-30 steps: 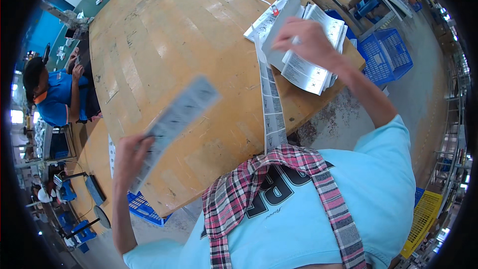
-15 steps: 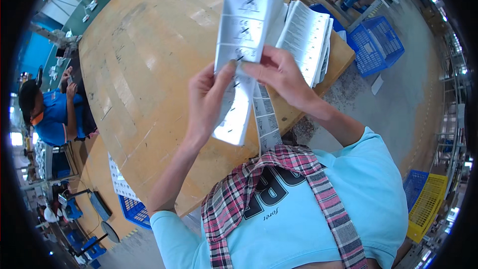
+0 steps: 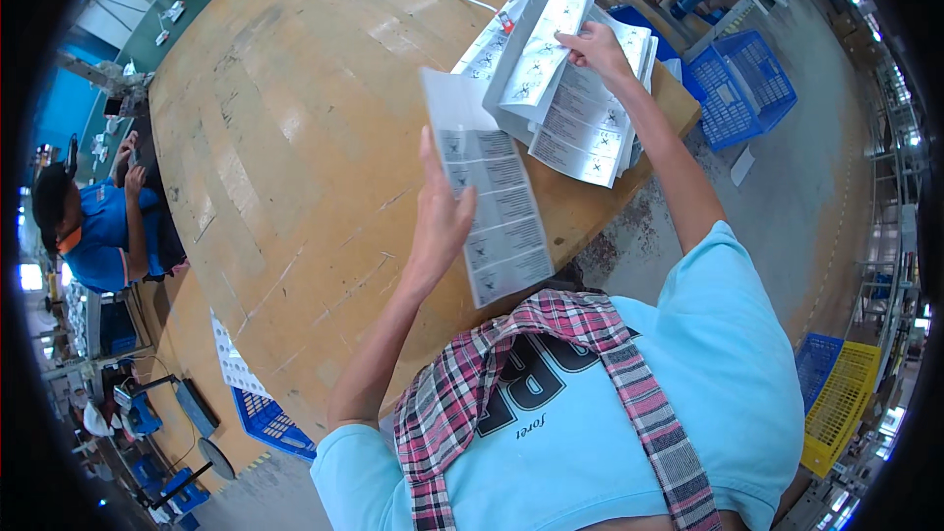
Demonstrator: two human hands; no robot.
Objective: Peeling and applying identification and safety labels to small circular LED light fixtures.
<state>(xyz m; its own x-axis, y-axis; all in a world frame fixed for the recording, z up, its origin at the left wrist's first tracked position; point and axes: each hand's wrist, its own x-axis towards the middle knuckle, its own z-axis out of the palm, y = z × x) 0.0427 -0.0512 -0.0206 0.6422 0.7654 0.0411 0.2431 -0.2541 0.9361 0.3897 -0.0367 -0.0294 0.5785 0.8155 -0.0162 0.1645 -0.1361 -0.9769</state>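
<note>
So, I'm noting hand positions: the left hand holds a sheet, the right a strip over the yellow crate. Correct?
One slip: in the head view, the right hand holds its strip over the paper pile instead. The left hand does hold a sheet.

1. Head view: wide fisheye, left unit of a side-by-side pair worn on the person's head; upright, unmirrored.
2. Axis: steeply down and forward, past the wearer's light-blue shirt at lower edge, onto the wooden tabletop.
3. Range: shirt close; left hand and right hand farther out; co-worker well apart, left.
4. Field: tabletop runs past upper edge; racks bow along right rim; black surround frames the circle.
</note>
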